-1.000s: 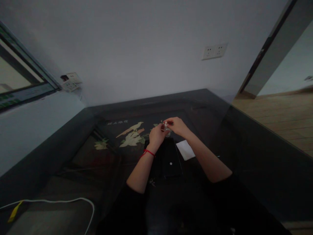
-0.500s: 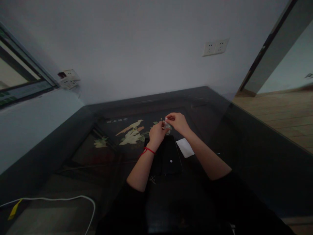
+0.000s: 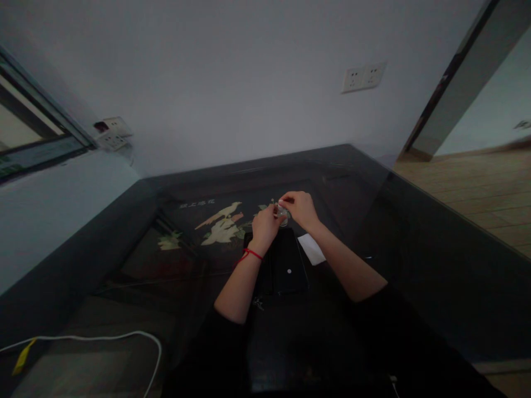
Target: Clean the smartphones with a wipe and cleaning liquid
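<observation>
The small clear bottle [image 3: 284, 221] is between the two hands, well inside the far edge of the table [image 3: 352, 166]; the left hand [image 3: 264, 225] is clamped on its body, and the right hand [image 3: 301, 209] has its fingertips together on the white top [image 3: 281, 203]; the table is dark, with a bird picture [image 3: 222, 224]; its far edge runs along a pale wall [image 3: 232, 83], which bears sockets [image 3: 364, 77].

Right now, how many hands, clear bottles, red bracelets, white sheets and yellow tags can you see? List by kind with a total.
Hands: 2 (left hand, right hand)
Clear bottle: 1
Red bracelet: 1
White sheet: 1
Yellow tag: 1
Total: 6
</observation>
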`<state>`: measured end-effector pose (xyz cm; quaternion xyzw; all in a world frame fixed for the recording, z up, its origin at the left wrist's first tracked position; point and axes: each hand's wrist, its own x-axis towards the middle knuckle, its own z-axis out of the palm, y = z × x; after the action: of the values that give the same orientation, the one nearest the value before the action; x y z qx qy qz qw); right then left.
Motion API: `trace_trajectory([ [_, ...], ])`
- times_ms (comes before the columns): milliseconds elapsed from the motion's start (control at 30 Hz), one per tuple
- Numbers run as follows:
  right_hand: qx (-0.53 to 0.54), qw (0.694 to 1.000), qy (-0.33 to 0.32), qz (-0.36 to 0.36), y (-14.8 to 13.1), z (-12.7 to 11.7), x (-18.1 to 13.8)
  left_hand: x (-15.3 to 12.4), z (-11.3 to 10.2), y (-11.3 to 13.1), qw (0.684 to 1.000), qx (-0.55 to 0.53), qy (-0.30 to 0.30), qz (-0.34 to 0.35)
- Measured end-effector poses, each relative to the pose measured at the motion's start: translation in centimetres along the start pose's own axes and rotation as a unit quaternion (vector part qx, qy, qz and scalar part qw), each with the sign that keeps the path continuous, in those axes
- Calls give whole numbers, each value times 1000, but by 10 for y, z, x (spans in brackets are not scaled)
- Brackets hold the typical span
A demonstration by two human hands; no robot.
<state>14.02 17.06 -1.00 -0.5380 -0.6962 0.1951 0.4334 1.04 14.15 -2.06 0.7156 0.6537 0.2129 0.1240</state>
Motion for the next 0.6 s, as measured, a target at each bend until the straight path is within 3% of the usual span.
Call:
trace_trajectory([
  [467, 31, 999, 7, -2, -3, 2, -2, 0, -2, 2, 1000, 20, 1, 1],
  [600, 54, 998, 35, -16, -15, -14, 0, -2, -3, 3, 1000, 19, 1, -1],
])
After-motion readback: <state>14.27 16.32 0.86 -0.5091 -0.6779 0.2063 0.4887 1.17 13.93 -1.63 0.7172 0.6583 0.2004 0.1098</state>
